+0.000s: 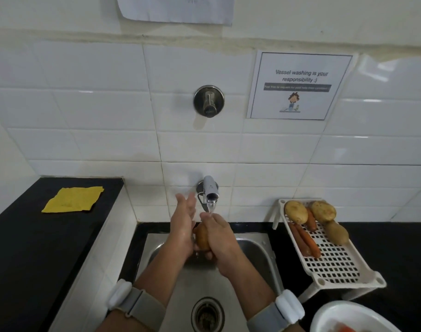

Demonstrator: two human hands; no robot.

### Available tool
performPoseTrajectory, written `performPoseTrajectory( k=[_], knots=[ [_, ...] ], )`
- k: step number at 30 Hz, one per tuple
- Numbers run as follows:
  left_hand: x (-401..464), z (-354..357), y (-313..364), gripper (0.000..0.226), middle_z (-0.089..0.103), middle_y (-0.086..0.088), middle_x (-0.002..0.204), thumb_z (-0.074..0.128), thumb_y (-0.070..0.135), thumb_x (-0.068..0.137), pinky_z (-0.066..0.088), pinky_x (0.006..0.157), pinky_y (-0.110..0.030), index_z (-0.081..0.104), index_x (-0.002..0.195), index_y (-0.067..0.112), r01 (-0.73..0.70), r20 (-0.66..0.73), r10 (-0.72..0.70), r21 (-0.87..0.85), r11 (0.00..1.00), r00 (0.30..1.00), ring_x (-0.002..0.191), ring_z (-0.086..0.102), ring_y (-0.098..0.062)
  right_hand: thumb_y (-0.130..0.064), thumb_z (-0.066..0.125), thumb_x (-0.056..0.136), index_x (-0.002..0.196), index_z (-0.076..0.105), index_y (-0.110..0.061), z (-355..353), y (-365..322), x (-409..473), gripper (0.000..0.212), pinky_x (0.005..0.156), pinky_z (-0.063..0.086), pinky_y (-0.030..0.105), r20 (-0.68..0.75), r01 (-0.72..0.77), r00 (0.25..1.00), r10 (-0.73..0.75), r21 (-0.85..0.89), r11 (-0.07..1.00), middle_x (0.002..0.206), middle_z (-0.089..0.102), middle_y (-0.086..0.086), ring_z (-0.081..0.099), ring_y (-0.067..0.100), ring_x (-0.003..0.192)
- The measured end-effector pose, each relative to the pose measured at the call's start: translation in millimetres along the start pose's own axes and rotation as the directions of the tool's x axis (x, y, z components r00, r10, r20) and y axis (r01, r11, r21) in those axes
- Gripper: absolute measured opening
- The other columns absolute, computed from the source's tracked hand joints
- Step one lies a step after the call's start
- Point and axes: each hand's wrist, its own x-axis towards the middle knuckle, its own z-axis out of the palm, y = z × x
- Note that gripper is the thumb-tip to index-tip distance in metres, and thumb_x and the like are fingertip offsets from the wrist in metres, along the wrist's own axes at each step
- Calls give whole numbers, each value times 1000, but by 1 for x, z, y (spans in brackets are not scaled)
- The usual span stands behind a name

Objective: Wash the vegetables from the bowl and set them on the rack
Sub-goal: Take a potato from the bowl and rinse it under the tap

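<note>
In the middle of the frame a person holds a brown, oval potato (202,237) over the stainless steel sink (257,250), right under the stream running from the chrome wall tap (211,188). The right hand (220,238) wraps its curled fingers round the potato and grips it. The left hand (184,221) lies flat against the potato's other side with its fingers straight and pointing up toward the tap, so it presses or rubs rather than grasps.

To the right of the sink, on the black counter, the white perforated plastic rack (336,267) already carries three pale brown potatoes (296,212) and several orange carrots (307,240), lying close together on its upper half. Judging by that, most of the washing seems done.

In the lower right corner only the rim of the white round bowl (329,312) shows. Something reddish-orange (346,329) lies inside it at the very edge of the frame; what it is cannot be told, but it suggests at least one item remains to wash after the potato in hand goes to the rack.

At the left of the frame a yellow folded cloth (73,199) rests on the dark counter.
</note>
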Motion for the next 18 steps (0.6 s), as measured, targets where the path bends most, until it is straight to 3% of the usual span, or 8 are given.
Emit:
performPoseTrajectory(
  k=[3,6,8,10,12,14,16,18],
  knots=[
    [7,12,0,77,43,3,160,21,86,89,20,123,-58,58,140,43,18,9,-18,24,1000,1000,151,32,-29,-28,65,95,127,55,-9,-15,-3,0,39,50,50,26,62,-34,997,40,-104,994,93,73,10,69,15,69],
    [1,27,-2,89,48,-6,156,14,86,89,23,121,-51,53,147,31,-24,24,20,155,988,1000,146,37,-29,-12,71,88,127,56,-17,-29,-2,-4,42,69,61,33,34,51,999,-43,-306,951,102,69,3,69,18,86],
    [-1,29,-2,88,45,-8,157,12,83,91,22,120,-49,45,152,28,-73,4,74,202,977,997,147,37,-31,-14,74,86,131,58,-26,-35,0,-7,49,88,59,38,27,148,986,-168,-616,774,114,68,-1,68,21,101],
    [1,27,-8,81,46,-5,157,16,78,96,21,122,-50,48,151,27,-100,-51,109,151,983,993,146,38,-30,-17,75,87,141,53,-28,-40,5,-10,59,98,55,39,39,182,965,-259,-812,554,127,67,3,65,25,114],
    [2,27,-22,70,51,-6,153,26,67,103,28,120,-51,52,147,20,-70,-164,78,57,996,983,141,45,-29,-22,74,89,146,45,-32,-46,13,-11,64,100,54,42,17,209,940,-342,-819,535,133,62,3,63,27,118],
    [-1,26,-42,60,59,-9,140,34,54,106,43,103,-43,53,145,13,51,-233,-47,11,999,971,122,57,-27,-29,74,90,144,45,-35,-51,19,-10,61,97,56,45,26,196,947,-322,-838,510,132,62,3,65,28,116],
    [-9,34,-66,52,67,-8,108,40,47,106,46,76,-37,58,136,9,180,-177,-171,40,983,969,90,59,-21,-34,75,87,142,48,-34,-64,26,-11,62,96,56,44,31,134,975,-222,-872,470,127,67,5,66,29,115],
    [-15,40,-79,43,68,-8,98,45,45,105,50,75,-38,63,125,11,253,-98,-246,67,965,964,84,60,-21,-33,77,87,142,51,-30,-73,32,-14,61,99,55,42,18,120,982,-186,-823,555,125,70,4,66,25,115]
  ],
)
